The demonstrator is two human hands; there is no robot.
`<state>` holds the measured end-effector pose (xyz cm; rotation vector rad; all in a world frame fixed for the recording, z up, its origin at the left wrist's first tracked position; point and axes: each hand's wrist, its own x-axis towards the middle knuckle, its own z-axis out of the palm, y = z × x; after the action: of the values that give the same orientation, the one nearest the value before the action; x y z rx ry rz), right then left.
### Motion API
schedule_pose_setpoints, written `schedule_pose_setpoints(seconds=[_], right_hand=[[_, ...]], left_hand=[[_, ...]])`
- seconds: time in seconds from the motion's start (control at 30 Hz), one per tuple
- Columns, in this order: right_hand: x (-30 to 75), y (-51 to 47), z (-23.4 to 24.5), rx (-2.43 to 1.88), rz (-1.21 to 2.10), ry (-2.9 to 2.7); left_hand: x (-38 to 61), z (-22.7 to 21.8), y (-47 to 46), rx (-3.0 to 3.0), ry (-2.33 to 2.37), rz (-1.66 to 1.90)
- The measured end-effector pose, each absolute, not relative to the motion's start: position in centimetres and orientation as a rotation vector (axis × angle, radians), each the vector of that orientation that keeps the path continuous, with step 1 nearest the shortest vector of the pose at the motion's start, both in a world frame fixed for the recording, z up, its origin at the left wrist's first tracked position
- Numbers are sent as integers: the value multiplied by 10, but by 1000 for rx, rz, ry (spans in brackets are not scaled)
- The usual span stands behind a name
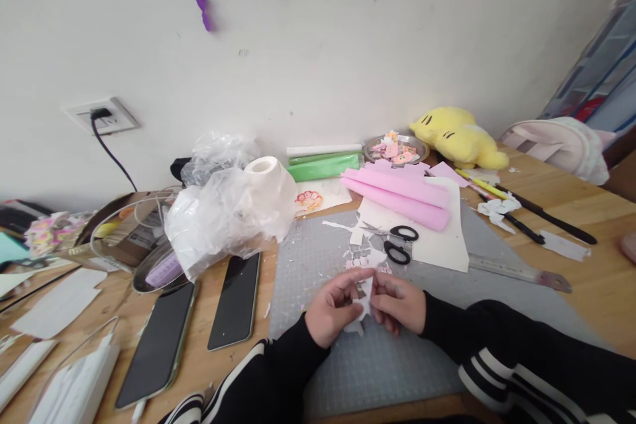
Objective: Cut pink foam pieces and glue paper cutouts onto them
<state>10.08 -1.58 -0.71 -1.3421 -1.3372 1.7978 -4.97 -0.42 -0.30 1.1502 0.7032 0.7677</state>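
Observation:
Between both hands is a small white paper cutout [365, 297], held over the grey cutting mat [397, 371]. My left hand [334, 308] pinches its left side between thumb and fingers. At its right edge, my right hand [400, 301] has its fingers closed on the same piece. Part of the cutout is hidden by the fingers. Just beyond the hands lie paper scraps with pink drawings [365, 257]. Black-handled scissors [400, 252] rest on the mat behind them, blades pointing left. A metal ruler [521, 271] lies to the right.
Rolled pink paper [397, 195] lies on a white sheet [442, 248]. Behind are green rolls [325, 167], a metal dish of cutouts [395, 149] and a yellow plush toy [457, 136]. At left are two phones [159, 344], a plastic bag [218, 218] and a power strip [74, 384].

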Motion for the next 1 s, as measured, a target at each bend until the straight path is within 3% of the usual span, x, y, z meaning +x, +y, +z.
schedule_pose_setpoints(seconds=[1.0], right_hand=[[99, -17, -1, -1386, 1799, -1420]], left_hand=[[-49, -3, -4, 1109, 711, 827]])
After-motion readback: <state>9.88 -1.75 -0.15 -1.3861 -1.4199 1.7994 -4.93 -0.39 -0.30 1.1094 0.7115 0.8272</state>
